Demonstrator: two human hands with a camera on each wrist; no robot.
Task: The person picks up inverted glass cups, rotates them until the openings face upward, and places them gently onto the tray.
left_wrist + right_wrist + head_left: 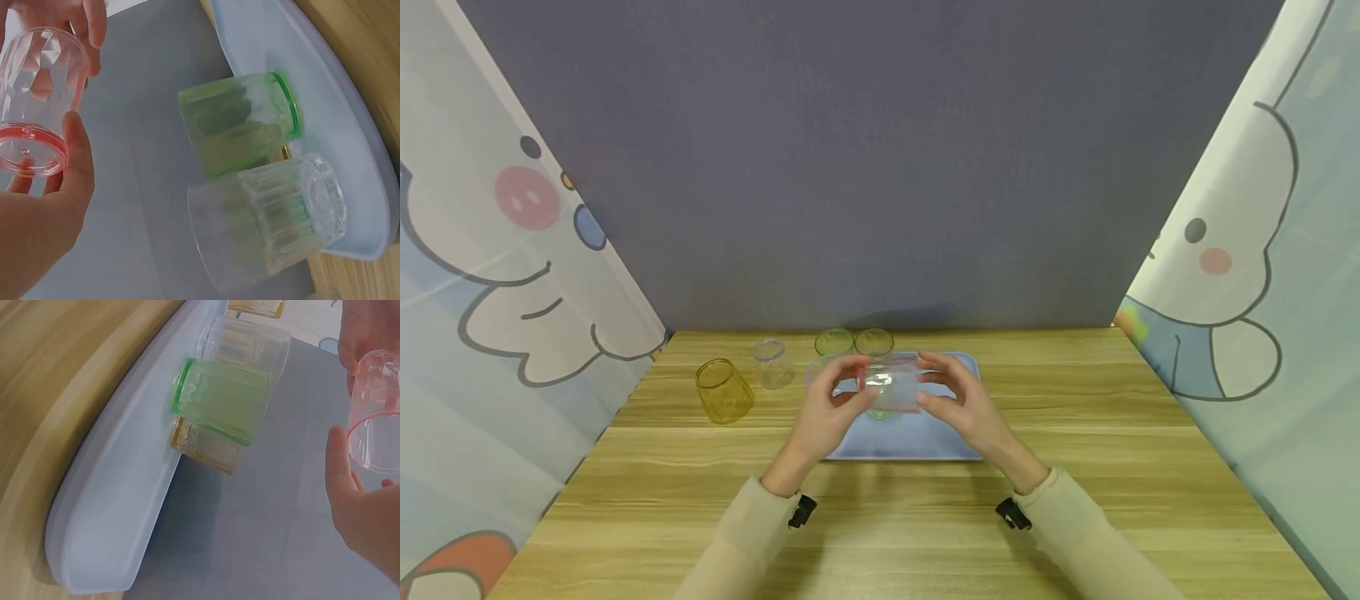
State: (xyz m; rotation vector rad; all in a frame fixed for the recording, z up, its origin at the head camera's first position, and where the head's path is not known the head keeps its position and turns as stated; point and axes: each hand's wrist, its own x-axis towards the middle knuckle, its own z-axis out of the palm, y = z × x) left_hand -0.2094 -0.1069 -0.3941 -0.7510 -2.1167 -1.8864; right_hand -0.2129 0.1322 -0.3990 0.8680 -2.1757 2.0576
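While the left hand (827,408) pinches its red-tinged base, a clear pink cup (895,392) lies on its side in the air, mouth toward the right hand (966,412). Those right fingers and thumb make a wide curve at the rim; whether they touch it cannot be told. Both forearms slant inward, thumbs nearer the body, with a pale sleeve (737,533) pulled down to each wrist. Beneath the grip, a pale blue tray (902,446) carries a green cup (219,397), a clear cup (262,225) just left of it, and an amber-tinted cup (206,450) beyond. Left of the grip, a faceted clear cup (775,372) and a yellow cup (727,398) stand upright on the wood-grain table (1112,467). Farther beyond rises a grey panel (880,167).
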